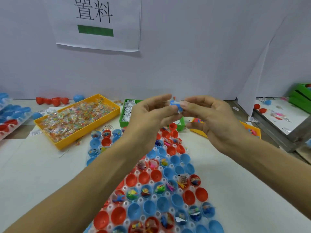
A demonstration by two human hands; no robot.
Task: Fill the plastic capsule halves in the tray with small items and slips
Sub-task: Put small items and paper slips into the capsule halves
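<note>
Your left hand [151,113] and right hand [208,115] pinch one small blue packet [175,105] together, raised above the tray's [170,193] far edge.

White paper sign [97,22] taped to rear partition: two large black characters above a green bar. White partition panel [202,56] spans the background. Far right: green crate [302,96] at frame edge, beside a lower white surface [282,116] with metal frame. Contents there too small to identify.

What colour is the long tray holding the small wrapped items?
The long tray is yellow, best seen in the head view.
</note>
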